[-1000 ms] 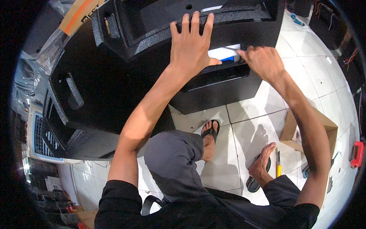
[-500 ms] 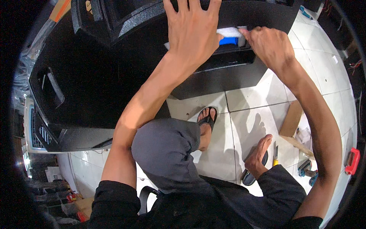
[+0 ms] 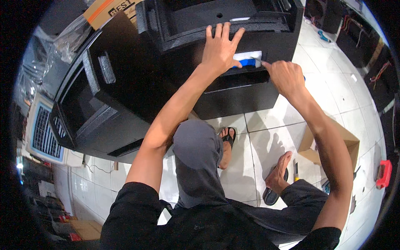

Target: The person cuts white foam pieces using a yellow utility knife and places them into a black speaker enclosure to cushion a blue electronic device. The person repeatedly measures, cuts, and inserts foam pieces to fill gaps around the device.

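A large black textured cabinet (image 3: 237,98) stands in front of me. In an opening in its face sit a bright blue piece (image 3: 246,63) and white padding (image 3: 253,55). My left hand (image 3: 217,54) lies on the cabinet with its fingers spread, the thumb reaching the left end of the blue piece. My right hand (image 3: 286,77) is closed around a thin pointed tool (image 3: 257,60). Its narrow shaft reaches over the right end of the padding, and a bit of blue shows behind the hand. My fingers hide most of its handle.
Another black cabinet (image 3: 121,112) with cutouts stands at the left. On the tiled floor at right are an open cardboard box (image 3: 350,143), a yellow-handled cutter (image 3: 296,173) and a red case (image 3: 383,174). A cardboard carton (image 3: 102,16) stands at the back left.
The view has shifted, showing more of the cabinet's top. My right hand has drawn back a little from the opening, and the tool's shaft now shows. My left hand remains spread on the cabinet.
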`<state>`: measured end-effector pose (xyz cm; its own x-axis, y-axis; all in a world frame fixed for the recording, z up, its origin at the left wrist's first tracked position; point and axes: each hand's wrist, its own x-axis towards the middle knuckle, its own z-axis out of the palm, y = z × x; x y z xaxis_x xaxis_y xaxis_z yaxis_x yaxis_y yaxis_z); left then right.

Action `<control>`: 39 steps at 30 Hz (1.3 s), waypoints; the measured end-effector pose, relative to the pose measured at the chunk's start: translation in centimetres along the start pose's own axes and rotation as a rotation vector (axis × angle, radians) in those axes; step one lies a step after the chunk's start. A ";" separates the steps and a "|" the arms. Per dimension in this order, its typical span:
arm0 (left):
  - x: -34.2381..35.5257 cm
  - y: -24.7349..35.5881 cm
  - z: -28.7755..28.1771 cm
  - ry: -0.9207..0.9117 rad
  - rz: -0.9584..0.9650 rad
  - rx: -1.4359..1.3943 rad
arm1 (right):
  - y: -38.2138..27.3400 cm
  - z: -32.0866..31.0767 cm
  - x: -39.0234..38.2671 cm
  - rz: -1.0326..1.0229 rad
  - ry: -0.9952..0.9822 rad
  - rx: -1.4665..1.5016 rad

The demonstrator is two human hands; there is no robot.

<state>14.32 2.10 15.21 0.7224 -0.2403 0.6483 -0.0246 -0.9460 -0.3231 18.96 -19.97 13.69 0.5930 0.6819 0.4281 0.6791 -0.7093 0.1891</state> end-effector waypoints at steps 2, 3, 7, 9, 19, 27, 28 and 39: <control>-0.3 -0.5 -0.8 -0.066 0.006 0.008 | -0.4 -0.9 -0.8 -0.040 0.010 0.032; -1.1 -1.1 -1.4 -0.075 -0.054 0.055 | -0.8 -0.8 -0.3 -0.071 0.013 0.034; -3.8 -2.8 -1.7 -0.050 -0.166 0.084 | -3.2 0.4 1.2 -0.137 0.001 0.031; -4.1 -3.2 -1.9 -0.004 -0.134 0.043 | -4.5 0.3 2.2 -0.144 0.008 0.028; -4.6 -3.1 -1.0 0.063 -0.151 0.035 | -5.1 2.3 4.9 -0.223 0.002 -0.015; -3.3 -1.6 -1.4 0.130 -0.179 -0.017 | -4.7 3.8 5.3 -0.241 0.135 -0.101; -3.3 -1.7 -1.4 0.141 -0.183 0.006 | -5.0 4.1 5.3 -0.215 0.136 -0.090; -3.2 -1.2 -1.6 0.161 -0.233 0.075 | -6.6 4.3 5.3 -0.097 0.122 -0.111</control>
<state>10.92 3.69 14.59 0.5836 -0.0558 0.8101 0.1843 -0.9625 -0.1991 19.43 -10.90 10.88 0.4654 0.7265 0.5055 0.6748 -0.6609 0.3284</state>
